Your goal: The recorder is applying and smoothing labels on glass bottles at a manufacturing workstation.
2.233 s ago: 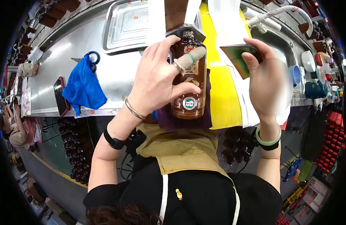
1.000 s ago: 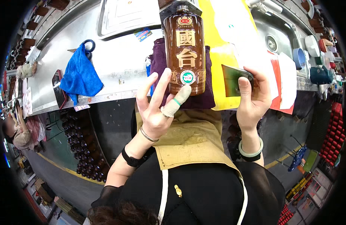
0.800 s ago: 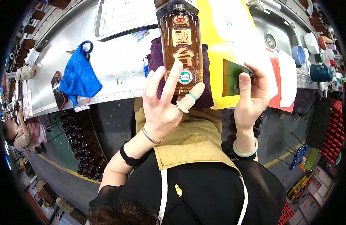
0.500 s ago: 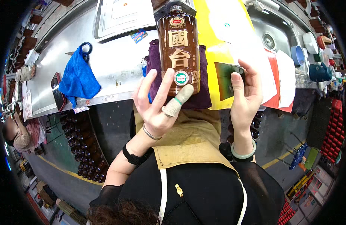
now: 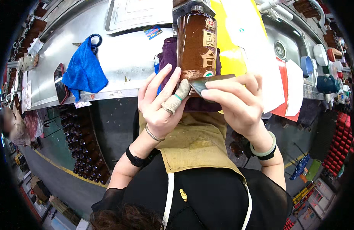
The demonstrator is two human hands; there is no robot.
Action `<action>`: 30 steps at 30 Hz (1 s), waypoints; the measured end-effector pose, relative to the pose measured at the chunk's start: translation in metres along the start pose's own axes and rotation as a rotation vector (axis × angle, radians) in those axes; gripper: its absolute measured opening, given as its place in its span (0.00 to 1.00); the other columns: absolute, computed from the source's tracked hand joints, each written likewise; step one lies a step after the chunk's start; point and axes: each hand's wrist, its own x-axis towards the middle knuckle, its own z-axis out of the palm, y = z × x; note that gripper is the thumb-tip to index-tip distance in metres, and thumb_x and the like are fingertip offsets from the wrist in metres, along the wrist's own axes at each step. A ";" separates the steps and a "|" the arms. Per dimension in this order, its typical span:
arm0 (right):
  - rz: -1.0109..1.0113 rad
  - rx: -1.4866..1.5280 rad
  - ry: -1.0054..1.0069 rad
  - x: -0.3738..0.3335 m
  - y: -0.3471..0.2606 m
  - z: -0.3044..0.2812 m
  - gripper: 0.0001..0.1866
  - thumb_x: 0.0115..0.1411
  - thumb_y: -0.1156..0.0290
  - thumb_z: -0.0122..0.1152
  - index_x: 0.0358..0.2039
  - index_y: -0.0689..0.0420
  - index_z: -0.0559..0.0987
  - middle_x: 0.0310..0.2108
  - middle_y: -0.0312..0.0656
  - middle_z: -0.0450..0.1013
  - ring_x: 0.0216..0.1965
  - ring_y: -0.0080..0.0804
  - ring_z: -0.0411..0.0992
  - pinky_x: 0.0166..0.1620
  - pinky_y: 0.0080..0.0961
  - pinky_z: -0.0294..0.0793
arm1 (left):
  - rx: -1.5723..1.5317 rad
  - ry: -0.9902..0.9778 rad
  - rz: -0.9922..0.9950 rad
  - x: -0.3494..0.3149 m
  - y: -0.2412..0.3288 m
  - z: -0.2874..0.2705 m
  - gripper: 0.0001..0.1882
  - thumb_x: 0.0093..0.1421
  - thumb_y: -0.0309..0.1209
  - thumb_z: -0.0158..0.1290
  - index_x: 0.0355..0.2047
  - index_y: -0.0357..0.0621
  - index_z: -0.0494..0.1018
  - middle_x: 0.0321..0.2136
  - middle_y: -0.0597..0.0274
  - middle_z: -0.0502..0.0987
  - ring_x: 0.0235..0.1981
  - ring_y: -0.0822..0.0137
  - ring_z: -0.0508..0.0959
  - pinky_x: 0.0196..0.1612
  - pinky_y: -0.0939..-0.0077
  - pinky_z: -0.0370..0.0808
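Note:
A brown glass bottle (image 5: 190,46) with raised gold lettering lies on a folded purple cloth (image 5: 168,55), its base toward me. My left hand (image 5: 158,105) is at the bottle's lower left. Its fingers are stretched out, and a fabric cover on one finger reaches the base; the thumb is mostly hidden. Between the fingers and thumb of my right hand (image 5: 244,105) is a thin, dark, shiny flat plate (image 5: 213,82). The plate's left corner points at the bottle's base, close to the covered finger; whether it touches the glass I cannot tell.
On the metal table at left lie a blue cloth (image 5: 85,69), scissors (image 5: 95,40) and a phone (image 5: 61,84). A white tray (image 5: 138,15) stands behind. Right of the bottle are yellow sheeting (image 5: 226,38), papers and a sink (image 5: 282,38). Many bottles stand below.
The bottle has rolled so its lettering faces further right. My right hand has moved left with the plate, now tilted toward the base. The left hand stays by the bottle.

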 end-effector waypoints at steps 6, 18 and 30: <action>-0.046 -0.090 0.089 0.003 0.007 -0.007 0.14 0.50 0.79 0.70 0.38 0.50 0.89 0.38 0.30 0.85 0.34 0.25 0.74 0.42 0.26 0.63 | -0.205 0.044 -0.311 -0.011 0.000 0.014 0.33 0.41 0.20 0.68 0.54 0.39 0.83 0.55 0.50 0.83 0.56 0.50 0.81 0.56 0.59 0.75; -0.032 0.027 0.017 -0.013 -0.002 0.008 0.13 0.48 0.77 0.71 0.36 0.49 0.90 0.37 0.28 0.85 0.31 0.24 0.72 0.44 0.25 0.62 | -0.103 0.027 -0.180 -0.003 0.001 0.009 0.26 0.41 0.22 0.69 0.46 0.41 0.85 0.54 0.52 0.84 0.56 0.49 0.81 0.56 0.55 0.77; -0.237 0.020 -0.049 0.001 0.005 0.000 0.19 0.45 0.69 0.68 0.41 0.49 0.87 0.40 0.27 0.83 0.34 0.22 0.72 0.45 0.26 0.65 | -0.198 0.010 -0.254 -0.005 0.011 0.011 0.38 0.40 0.22 0.72 0.57 0.32 0.78 0.60 0.47 0.78 0.55 0.49 0.79 0.59 0.57 0.76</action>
